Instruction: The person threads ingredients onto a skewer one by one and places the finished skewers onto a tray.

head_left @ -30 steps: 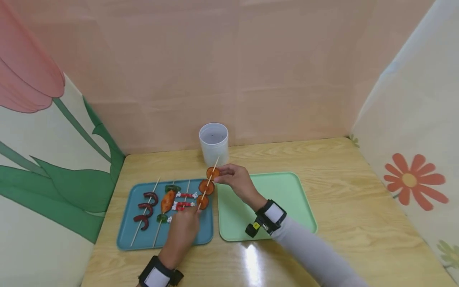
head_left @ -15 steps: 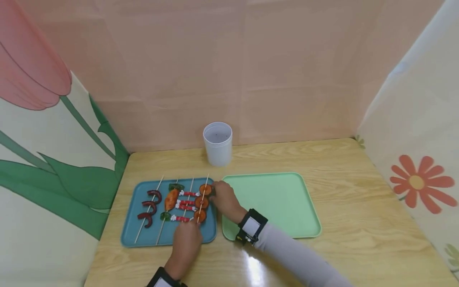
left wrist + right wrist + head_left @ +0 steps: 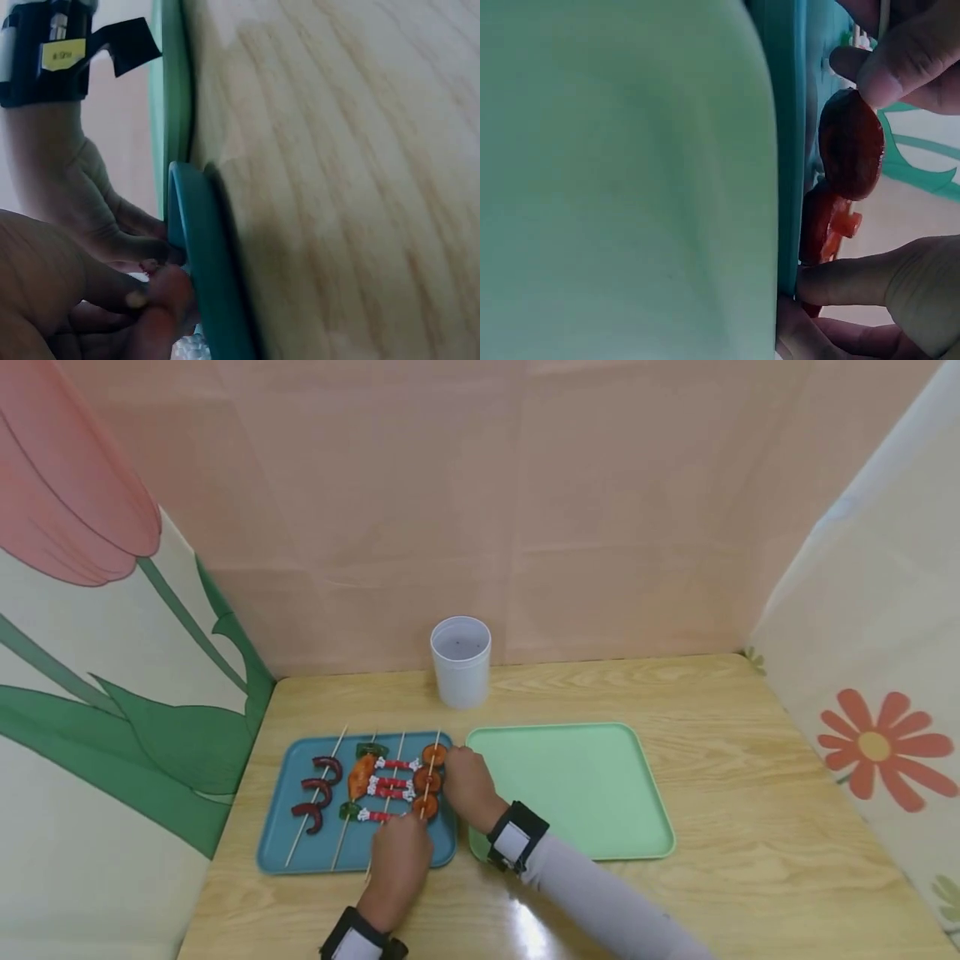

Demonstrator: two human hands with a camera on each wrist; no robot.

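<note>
A skewer (image 3: 427, 780) of round orange-brown slices lies along the right side of the blue tray (image 3: 273, 852). My left hand (image 3: 403, 856) pinches its near stick end; that stick end (image 3: 136, 300) shows between thumb and finger in the left wrist view. At the far slices, my right hand (image 3: 471, 789) holds the skewer by the tray's right rim, and in the right wrist view a bit of red slice shows between thumb and fingers. Further left on the tray are a skewer of red-and-white pieces (image 3: 392, 783), a skewer with an orange piece and green ends (image 3: 361, 777), and a skewer of dark curled sausages (image 3: 317, 790).
A light green tray (image 3: 570, 793) sits just right of the blue one. Behind them a white cup (image 3: 461, 664) stands near the table's back edge. The wooden table (image 3: 720, 793) meets a pink backdrop (image 3: 390, 510) and printed side walls.
The skewer of round slices has come down from above the blue tray onto its right side. My right hand has lowered with it, and my left hand still holds the near end.
</note>
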